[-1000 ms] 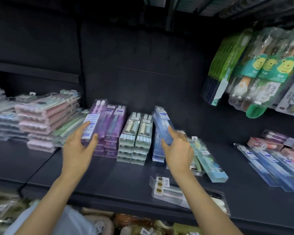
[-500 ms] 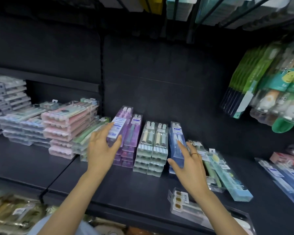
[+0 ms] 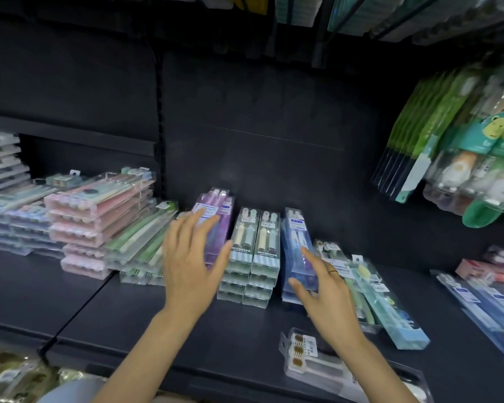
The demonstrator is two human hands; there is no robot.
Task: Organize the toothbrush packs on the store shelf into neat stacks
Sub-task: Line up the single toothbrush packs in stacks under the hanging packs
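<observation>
Both hands are spread with fingers straight, gripping nothing. Taking the mint-striped stacks (image 3: 249,257) as landmark: the left hand (image 3: 191,266) lies over the purple stack (image 3: 216,225) just to their left, the right hand (image 3: 323,292) touches the blue stack (image 3: 296,242) just to their right, probably to square the rows together on the shelf (image 3: 157,324).

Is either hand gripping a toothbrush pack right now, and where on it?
Neither. Left hand and right hand are spread open over the purple stack and blue stack.
</observation>
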